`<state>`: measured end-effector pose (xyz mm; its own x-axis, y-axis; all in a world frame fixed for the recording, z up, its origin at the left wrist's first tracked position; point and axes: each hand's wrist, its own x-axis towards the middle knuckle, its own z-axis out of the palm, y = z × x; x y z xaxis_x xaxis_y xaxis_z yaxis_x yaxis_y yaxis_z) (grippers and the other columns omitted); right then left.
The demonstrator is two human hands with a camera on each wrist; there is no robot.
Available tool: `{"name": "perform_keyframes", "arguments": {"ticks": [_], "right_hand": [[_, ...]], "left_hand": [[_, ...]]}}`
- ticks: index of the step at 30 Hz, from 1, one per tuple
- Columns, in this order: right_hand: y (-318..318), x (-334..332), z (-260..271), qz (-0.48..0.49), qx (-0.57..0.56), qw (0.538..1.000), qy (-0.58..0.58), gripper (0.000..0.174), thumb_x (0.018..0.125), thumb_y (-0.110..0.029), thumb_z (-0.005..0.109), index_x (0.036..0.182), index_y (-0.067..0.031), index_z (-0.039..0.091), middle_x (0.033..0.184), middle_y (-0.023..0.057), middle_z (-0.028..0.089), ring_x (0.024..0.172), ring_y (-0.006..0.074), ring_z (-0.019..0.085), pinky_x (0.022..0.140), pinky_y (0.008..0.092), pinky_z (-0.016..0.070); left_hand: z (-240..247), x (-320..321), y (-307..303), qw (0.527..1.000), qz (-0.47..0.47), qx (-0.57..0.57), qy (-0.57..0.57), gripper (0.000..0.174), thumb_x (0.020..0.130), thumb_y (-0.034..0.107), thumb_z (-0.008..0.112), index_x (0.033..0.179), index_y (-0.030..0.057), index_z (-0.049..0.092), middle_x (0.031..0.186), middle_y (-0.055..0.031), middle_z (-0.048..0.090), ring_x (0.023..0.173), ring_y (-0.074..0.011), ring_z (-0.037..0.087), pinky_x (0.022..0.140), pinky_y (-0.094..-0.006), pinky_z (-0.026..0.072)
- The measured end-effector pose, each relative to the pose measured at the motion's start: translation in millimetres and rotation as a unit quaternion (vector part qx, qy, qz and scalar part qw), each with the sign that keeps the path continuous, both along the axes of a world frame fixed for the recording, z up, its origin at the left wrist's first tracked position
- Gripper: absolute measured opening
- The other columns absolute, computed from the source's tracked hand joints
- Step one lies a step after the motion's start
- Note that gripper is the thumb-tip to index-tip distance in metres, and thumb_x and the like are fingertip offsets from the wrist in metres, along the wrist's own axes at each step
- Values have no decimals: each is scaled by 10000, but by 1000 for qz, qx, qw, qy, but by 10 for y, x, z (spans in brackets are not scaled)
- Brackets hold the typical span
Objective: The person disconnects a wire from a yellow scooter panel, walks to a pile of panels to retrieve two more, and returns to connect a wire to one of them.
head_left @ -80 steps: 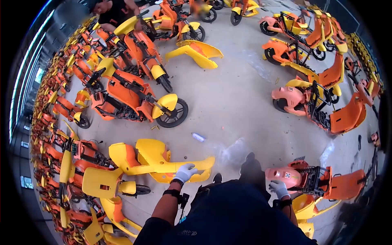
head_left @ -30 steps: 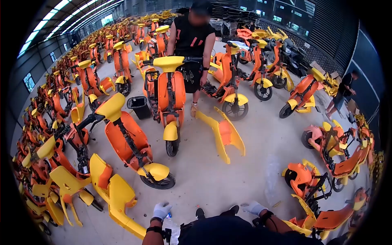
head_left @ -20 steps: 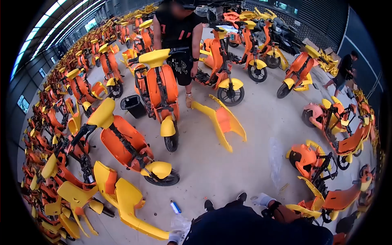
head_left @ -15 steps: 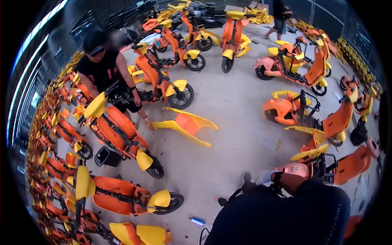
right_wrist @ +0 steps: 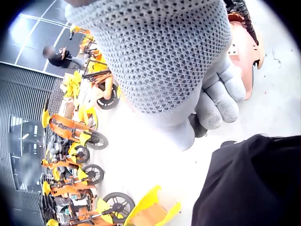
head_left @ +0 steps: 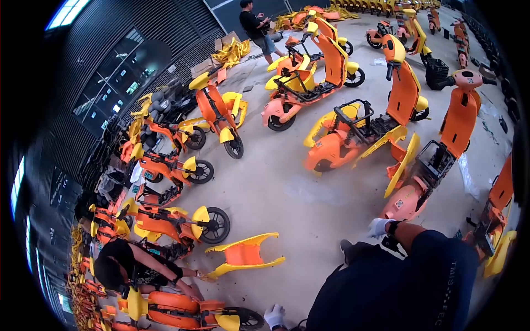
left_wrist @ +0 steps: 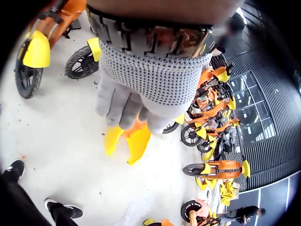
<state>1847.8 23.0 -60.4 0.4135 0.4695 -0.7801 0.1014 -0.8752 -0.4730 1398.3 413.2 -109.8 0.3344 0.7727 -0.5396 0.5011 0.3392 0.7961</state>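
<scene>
My gloved left hand (head_left: 274, 316) hangs low at the bottom of the head view, holding nothing. In the left wrist view that hand (left_wrist: 141, 94) has loosely bent fingers, with the floor and a yellow-orange panel (left_wrist: 138, 143) beyond them. At my right side the gloved right hand (head_left: 379, 227) hangs just below a pink scooter front (head_left: 406, 203); whether they touch is not clear. The right wrist view shows this hand (right_wrist: 174, 70) with relaxed, slightly curled fingers and nothing in them. On the floor ahead lies the yellow-orange panel (head_left: 243, 255).
Another person (head_left: 113, 265) bends over an orange scooter (head_left: 171, 309) at lower left, one hand by the floor panel. Someone else stands at the back (head_left: 253, 25). Scooters line both sides, one orange with black frame (head_left: 331, 151). Plastic film (head_left: 466, 176) lies at right.
The head view has swung to the right, bringing more right-hand scooters into sight. The person at left has bent lower. My left hand is back in the head view, empty.
</scene>
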Motion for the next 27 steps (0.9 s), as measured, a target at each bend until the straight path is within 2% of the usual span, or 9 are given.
{"name": "perform_keyframes", "arguments": {"ticks": [5,6,7,9,10,18,20,22,27], "right_hand": [[-10,500,-116,-65,42,996,47,383,850,-369,673,868,13,660,746,95,693,674,217,697,630,321,553],[44,645,-180,-84,58,991,85,350,843,-332,683,868,17,658,743,99,692,667,218,692,630,320,550],[85,810,-344,2,111,993,30,293,826,-249,691,864,39,654,723,113,682,652,205,687,599,313,546],[314,1169,-344,11,135,990,39,225,805,-160,700,856,54,652,685,113,663,619,182,668,557,306,537],[455,1254,-266,-74,94,990,79,211,800,-152,703,854,46,654,667,97,654,601,173,654,546,306,531],[1712,2371,-177,-59,-26,992,112,141,786,-118,680,844,6,645,677,71,636,578,164,631,535,281,514],[2073,2528,52,-73,14,994,84,125,816,-111,662,889,-14,633,703,76,644,607,161,642,543,277,521],[2403,2652,310,-95,32,993,65,140,813,-118,651,874,6,626,721,82,651,599,162,635,537,280,511],[3010,3072,445,-69,91,993,45,135,826,-117,642,876,7,635,720,67,645,620,146,628,594,259,507]], "left_hand": [[177,931,-277,979,-161,-55,114,467,818,278,699,1153,-44,648,813,-76,691,708,-161,661,642,-284,519],[259,1097,-346,956,-223,-63,182,560,829,334,707,1213,-61,609,1034,-166,702,811,-187,677,745,-316,537],[278,1238,-389,948,-241,-71,197,550,824,361,712,1206,-25,629,1067,-175,697,897,-210,684,805,-330,536],[-109,1262,-477,956,-209,-70,195,540,821,413,689,1184,14,653,1101,-190,688,1042,-301,649,918,-369,498],[196,1462,-452,953,-211,-94,194,547,820,434,679,1177,20,657,1123,-183,682,1065,-299,643,940,-371,486],[64,1865,359,958,-151,-100,222,562,834,462,638,1193,29,647,1202,-187,647,1146,-343,592,992,-395,449],[46,2049,669,948,-170,-16,270,516,799,395,667,1127,-3,673,1022,-166,708,918,-259,685,853,-341,528],[155,2294,1070,963,-115,-84,230,510,801,412,657,1106,4,684,1059,-175,700,986,-286,670,905,-363,507],[556,3106,2125,962,-154,-2,224,472,803,392,651,1101,28,689,1034,-182,701,974,-306,670,894,-371,510]]}}
